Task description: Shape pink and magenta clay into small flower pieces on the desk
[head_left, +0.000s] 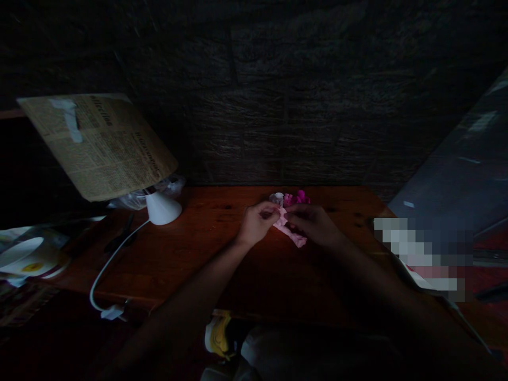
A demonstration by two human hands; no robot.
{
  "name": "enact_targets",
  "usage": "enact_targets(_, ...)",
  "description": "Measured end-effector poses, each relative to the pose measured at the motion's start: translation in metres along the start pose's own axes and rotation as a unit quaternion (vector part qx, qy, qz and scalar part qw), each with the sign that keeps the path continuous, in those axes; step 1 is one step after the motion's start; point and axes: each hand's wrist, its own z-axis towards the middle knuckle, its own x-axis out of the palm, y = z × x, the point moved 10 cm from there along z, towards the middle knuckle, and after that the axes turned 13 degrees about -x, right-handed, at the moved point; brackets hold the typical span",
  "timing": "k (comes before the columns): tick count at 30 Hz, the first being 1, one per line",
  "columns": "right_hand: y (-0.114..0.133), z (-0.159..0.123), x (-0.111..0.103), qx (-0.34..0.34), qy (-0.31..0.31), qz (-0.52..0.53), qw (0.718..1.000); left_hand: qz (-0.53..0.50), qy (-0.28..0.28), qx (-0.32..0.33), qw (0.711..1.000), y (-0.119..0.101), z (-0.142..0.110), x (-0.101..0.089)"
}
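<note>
Both my hands meet over the far middle of a reddish wooden table (214, 248). My left hand (256, 222) pinches the upper end of a pale pink strip of soft material (296, 237). My right hand (313, 225) is closed on the same strip from the right, covering its middle; the lower end sticks out below my fingers. Just behind my hands lie a small whitish lump (277, 198) and a bright magenta lump (298, 198). The scene is very dark.
A white lamp base (162, 207) with a white cable (107, 264) stands at the left, and a newspaper sheet (99, 143) leans over it. Bowls (27, 256) sit at the far left edge. A dark brick wall rises behind. A yellow shoe (218, 333) shows below the table.
</note>
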Motion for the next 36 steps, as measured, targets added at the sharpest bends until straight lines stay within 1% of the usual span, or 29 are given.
enact_targets(4, -0.002, 0.001, -0.008, -0.003, -0.017, -0.004, 1.000, -0.051, 0.036, -0.022, 0.998, 0.003, 0.001, 0.005)
enact_targets(7, 0.003, 0.002, -0.006, -0.024, -0.006, -0.008, 1.000, -0.084, 0.057, -0.033, 0.994, 0.005, 0.002, 0.009)
enact_targets(11, 0.011, 0.001, 0.006, -0.044, 0.040, -0.030, 0.998, -0.105, 0.051, -0.032, 0.993, 0.006, 0.004, 0.009)
enact_targets(13, 0.013, 0.001, 0.008, -0.050, 0.045, -0.033, 0.997, -0.116, 0.047, -0.029, 0.992, 0.007, 0.005, 0.008)
enact_targets(18, 0.007, 0.000, 0.011, -0.027, 0.054, 0.006, 0.998, -0.133, 0.056, -0.032, 0.989, 0.008, 0.005, 0.008)
enact_targets(23, 0.001, 0.000, 0.011, -0.024, 0.061, 0.029, 0.997, -0.165, 0.101, -0.034, 0.981, 0.008, 0.004, 0.013)
enact_targets(25, -0.001, 0.001, 0.010, -0.026, 0.058, 0.028, 0.998, -0.172, 0.115, -0.035, 0.978, 0.007, 0.004, 0.016)
enact_targets(28, -0.002, 0.002, 0.006, -0.023, 0.044, 0.034, 0.998, -0.172, 0.115, -0.042, 0.977, 0.007, 0.005, 0.017)
enact_targets(31, 0.004, 0.005, -0.002, -0.044, 0.017, 0.038, 0.998, -0.158, 0.123, -0.059, 0.978, 0.008, 0.005, 0.019)
enact_targets(34, 0.011, 0.006, -0.013, -0.063, -0.014, 0.005, 0.998, -0.129, 0.142, -0.053, 0.980, 0.007, 0.003, 0.022)
enact_targets(36, 0.014, 0.006, -0.016, -0.060, -0.018, -0.029, 0.998, -0.115, 0.139, -0.038, 0.983, 0.004, 0.002, 0.021)
